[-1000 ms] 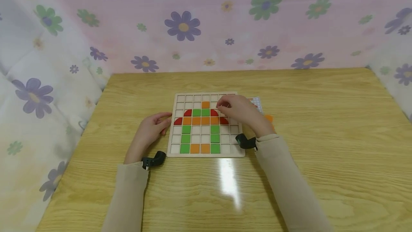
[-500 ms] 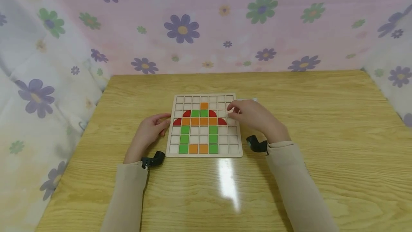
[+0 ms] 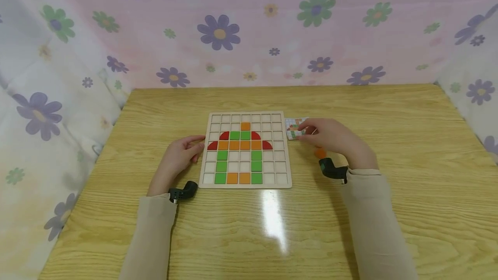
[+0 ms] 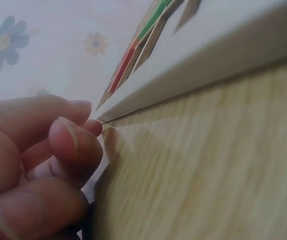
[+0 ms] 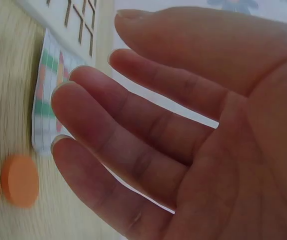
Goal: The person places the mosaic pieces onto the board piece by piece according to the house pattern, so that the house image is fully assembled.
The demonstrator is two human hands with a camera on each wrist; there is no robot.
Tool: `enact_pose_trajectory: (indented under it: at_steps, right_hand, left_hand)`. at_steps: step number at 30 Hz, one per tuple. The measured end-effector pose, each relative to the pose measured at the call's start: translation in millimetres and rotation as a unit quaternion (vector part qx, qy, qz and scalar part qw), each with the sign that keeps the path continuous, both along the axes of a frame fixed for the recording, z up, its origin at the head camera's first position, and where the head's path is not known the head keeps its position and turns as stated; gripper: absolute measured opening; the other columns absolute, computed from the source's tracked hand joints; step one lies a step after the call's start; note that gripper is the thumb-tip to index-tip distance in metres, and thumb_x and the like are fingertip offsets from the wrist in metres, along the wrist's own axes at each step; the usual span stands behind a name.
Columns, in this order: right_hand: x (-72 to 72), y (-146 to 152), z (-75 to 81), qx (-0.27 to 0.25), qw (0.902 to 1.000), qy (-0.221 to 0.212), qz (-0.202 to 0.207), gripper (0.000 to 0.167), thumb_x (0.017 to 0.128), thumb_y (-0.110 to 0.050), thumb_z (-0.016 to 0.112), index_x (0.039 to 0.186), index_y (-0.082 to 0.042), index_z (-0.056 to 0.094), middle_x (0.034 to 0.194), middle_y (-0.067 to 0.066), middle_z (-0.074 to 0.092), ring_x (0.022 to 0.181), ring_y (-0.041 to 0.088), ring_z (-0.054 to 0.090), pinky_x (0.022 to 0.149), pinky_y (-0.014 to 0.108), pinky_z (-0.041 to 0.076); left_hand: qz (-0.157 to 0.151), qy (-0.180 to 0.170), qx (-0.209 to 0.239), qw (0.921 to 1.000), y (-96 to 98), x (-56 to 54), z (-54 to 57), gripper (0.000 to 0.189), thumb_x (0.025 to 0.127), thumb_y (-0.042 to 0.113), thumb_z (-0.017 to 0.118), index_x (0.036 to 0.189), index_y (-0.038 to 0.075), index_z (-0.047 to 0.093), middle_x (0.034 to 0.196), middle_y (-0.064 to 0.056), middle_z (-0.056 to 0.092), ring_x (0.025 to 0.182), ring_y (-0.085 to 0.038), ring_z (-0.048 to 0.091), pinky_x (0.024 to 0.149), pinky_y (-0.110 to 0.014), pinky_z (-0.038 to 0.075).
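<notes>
A light wooden grid board [image 3: 275, 155] lies mid-table, with green squares [image 3: 256, 155], orange squares [image 3: 239, 144] and red quarter-round pieces [image 3: 267, 145] set in its cells. My left hand [image 3: 177, 159] rests beside the board's left edge, fingertips right at the frame and holding nothing. To the right of the board, my right hand [image 3: 330, 137] hovers over a printed pattern card [image 3: 292, 128] and partly hides it. In the right wrist view its fingers [image 5: 128, 115] are spread and relaxed, with nothing between them.
Orange round pieces [image 5: 21, 181] lie on the table near the card, mostly hidden by the right hand in the head view. Dark wrist cameras [image 3: 332, 169] stick out at both sleeves. A flowered cloth [image 3: 249, 29] hangs behind the table.
My right hand has moved right, off the board and over to the card, uncovering the board's right columns. The left hand stays at the board's left edge.
</notes>
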State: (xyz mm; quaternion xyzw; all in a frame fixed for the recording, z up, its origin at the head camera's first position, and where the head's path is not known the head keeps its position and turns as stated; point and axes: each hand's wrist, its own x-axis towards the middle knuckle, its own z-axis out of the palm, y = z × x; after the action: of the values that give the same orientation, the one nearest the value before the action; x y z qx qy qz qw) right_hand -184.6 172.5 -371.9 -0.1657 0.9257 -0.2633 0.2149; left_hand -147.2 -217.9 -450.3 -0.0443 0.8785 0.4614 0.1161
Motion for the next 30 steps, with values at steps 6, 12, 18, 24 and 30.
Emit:
enact_pose_trajectory:
  at_steps: [6,12,18,24,30]
  right_hand:
    - [-4.1,20.4,-6.2,-0.007,0.9998,-0.011,-0.013,0.034,0.088,-0.030,0.056,0.117,-0.013,0.056,0.104,0.007,0.057,0.093,0.023,0.052,0.081,0.042,0.041]
    - [-7.5,40.7,-16.4,-0.030,0.9992,-0.020,-0.017,0.032,0.088,-0.028,0.057,0.115,-0.013,0.059,0.101,0.007,0.058,0.092,0.023,0.052,0.082,0.043,0.040]
    - [-10.1,57.0,-27.7,-0.040,0.9982,-0.036,-0.026,0.027,0.089,-0.027,0.056,0.112,-0.015,0.061,0.103,0.006,0.058,0.093,0.022,0.051,0.082,0.040,0.039]
    - [-12.2,61.8,-36.0,-0.046,0.9975,-0.050,-0.019,0.028,0.087,-0.027,0.059,0.112,-0.014,0.060,0.092,0.006,0.057,0.083,0.022,0.048,0.073,0.035,0.039]
    - [-14.8,56.7,-38.9,-0.053,0.9976,-0.043,-0.011,0.024,0.085,-0.018,0.061,0.108,-0.009,0.060,0.080,0.007,0.052,0.073,0.021,0.045,0.066,0.033,0.037]
  left_hand:
    - [-0.006,0.006,-0.011,0.9999,0.0,-2.1,1.4,0.039,0.085,0.047,0.053,0.120,0.030,0.055,0.062,-0.007,0.054,0.042,-0.014,0.034,0.035,-0.027,0.027]
    - [-0.005,0.006,-0.013,0.9999,0.4,-1.5,1.7,0.037,0.085,0.047,0.053,0.119,0.031,0.055,0.062,-0.007,0.054,0.042,-0.014,0.034,0.035,-0.027,0.027]
    - [-0.008,0.007,-0.014,0.9998,0.2,-1.2,1.6,0.039,0.085,0.049,0.053,0.119,0.030,0.055,0.061,-0.007,0.053,0.042,-0.014,0.034,0.036,-0.028,0.027]
    - [-0.002,0.001,-0.006,1.0000,0.0,-1.6,1.1,0.039,0.085,0.048,0.054,0.120,0.030,0.055,0.062,-0.007,0.054,0.041,-0.013,0.034,0.034,-0.027,0.027]
    - [0.004,-0.007,-0.010,0.9999,-0.1,-1.2,0.8,0.041,0.084,0.049,0.054,0.120,0.030,0.054,0.063,-0.007,0.054,0.041,-0.013,0.035,0.034,-0.027,0.027]
